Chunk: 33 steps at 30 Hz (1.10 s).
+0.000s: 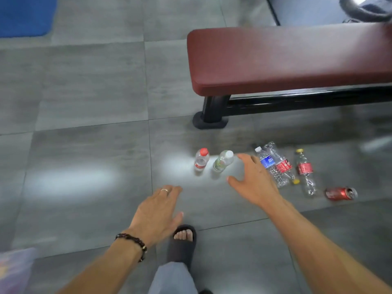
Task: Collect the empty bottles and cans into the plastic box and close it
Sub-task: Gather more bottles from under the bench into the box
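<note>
A person leans over a grey tiled floor [84, 102], both bare arms stretched forward above a scatter of drink containers. The right hand [254, 181] hangs with its fingers spread and straight, gripping nothing, its fingertips just beside a green-labelled bottle [223, 161] with a white cap that stands slightly tilted. Next to that, on its left, stands a small clear bottle with a red cap [201, 159], upright. The left hand [158, 213], a ring [164, 190] on one finger and a dark beaded bracelet [133, 242] at the wrist, hovers lower in the view, fingers relaxed and extended, holding nothing. To the right of the right hand lie three bottles on their sides: a blue-labelled bottle [267, 163] partly behind the hand, a red-labelled bottle [283, 166] touching it, and, a little apart, a second red-labelled bottle with a yellow cap [305, 171]. Farther right a red can [340, 193] lies on its side, its opened end facing right. A padded dark-red bench [286, 58] on a black frame stands beyond the bottles. A blue mat [25, 15] shows at the upper left corner. Below the left hand, a foot in a dark slide sandal [183, 242] rests on the tiles. The plastic box cannot be made out; only a blurred pale shape [14, 270] sits at the lower left edge.
</note>
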Available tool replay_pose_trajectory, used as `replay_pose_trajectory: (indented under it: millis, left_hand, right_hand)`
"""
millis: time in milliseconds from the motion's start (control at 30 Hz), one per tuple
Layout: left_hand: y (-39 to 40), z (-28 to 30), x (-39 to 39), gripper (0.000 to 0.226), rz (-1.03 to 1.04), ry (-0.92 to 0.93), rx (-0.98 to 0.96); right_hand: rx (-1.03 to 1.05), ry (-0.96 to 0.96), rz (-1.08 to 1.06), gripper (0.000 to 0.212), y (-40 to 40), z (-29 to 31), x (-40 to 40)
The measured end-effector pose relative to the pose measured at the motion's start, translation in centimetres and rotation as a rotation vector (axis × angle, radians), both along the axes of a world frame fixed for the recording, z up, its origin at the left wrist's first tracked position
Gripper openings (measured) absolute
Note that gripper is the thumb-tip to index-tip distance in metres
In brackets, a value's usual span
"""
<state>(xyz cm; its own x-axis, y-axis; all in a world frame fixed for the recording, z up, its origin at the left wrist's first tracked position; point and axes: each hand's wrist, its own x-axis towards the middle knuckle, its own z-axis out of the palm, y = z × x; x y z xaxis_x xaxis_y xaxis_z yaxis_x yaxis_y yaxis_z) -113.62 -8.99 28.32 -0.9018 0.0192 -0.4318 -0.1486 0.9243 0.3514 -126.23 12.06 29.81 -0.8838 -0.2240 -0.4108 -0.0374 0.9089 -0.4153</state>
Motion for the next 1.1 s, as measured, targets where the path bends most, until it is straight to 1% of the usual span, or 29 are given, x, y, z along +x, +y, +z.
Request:
replay_pose_trajectory:
  millis: [100, 167, 300, 367, 467, 533, 667, 733, 800, 967, 1100]
  left_hand:
    - [0.8, -4.6, -5.4, 0.063, -0.02, -0.003, -0.01]
    - [1.2, -8.3, -9.1, 0.068, -0.031, -0.001, -0.009]
    - [1.7, -15.0, -15.0, 0.08, 0.005, 0.055, 0.016]
    - [2.1, -18.2, -17.4, 0.083, -0.016, 0.079, 0.024]
    - [2.6, -21.8, -19.4, 0.086, -0.057, 0.084, 0.051]
    - [2.8, -23.1, -19.8, 0.084, -0.045, 0.081, 0.068]
    - [2.9, -24.0, -20.2, 0.065, -0.039, 0.122, 0.077]
    - [2.8, -24.0, -20.3, 0.055, -0.051, 0.144, 0.078]
    - [2.6, -23.6, -20.1, 0.048, -0.056, 0.147, 0.073]
    - [2.1, -21.4, -17.9, 0.048, -0.055, 0.145, 0.108]
    - [1.9, -17.5, -15.5, 0.051, -0.025, 0.163, 0.114]
  right_hand:
    - [-0.022, -0.025, -0.063, 0.064, 1.0, -4.9, -3.7]
    - [-0.038, -0.036, -0.112, 0.072, 1.5, -8.7, -6.2]
    - [-0.047, -0.086, -0.143, 0.084, 1.6, -15.9, -9.8]
    - [-0.083, -0.12, -0.164, 0.089, 1.5, -19.7, -11.1]
    - [-0.136, -0.156, -0.197, 0.09, 1.3, -23.4, -12.0]
    - [-0.152, -0.156, -0.206, 0.085, 1.1, -24.9, -12.0]
    - [-0.177, -0.153, -0.227, 0.069, 0.8, -26.2, -12.1]
    - [-0.188, -0.163, -0.241, 0.067, 0.5, -26.0, -12.1]
    - [-0.185, -0.165, -0.244, 0.067, 0.3, -25.6, -11.9]
    - [-0.15, -0.141, -0.205, 0.071, -0.1, -22.9, -11.0]
    - [-0.169, -0.098, -0.194, 0.069, -0.6, -18.8, -9.4]
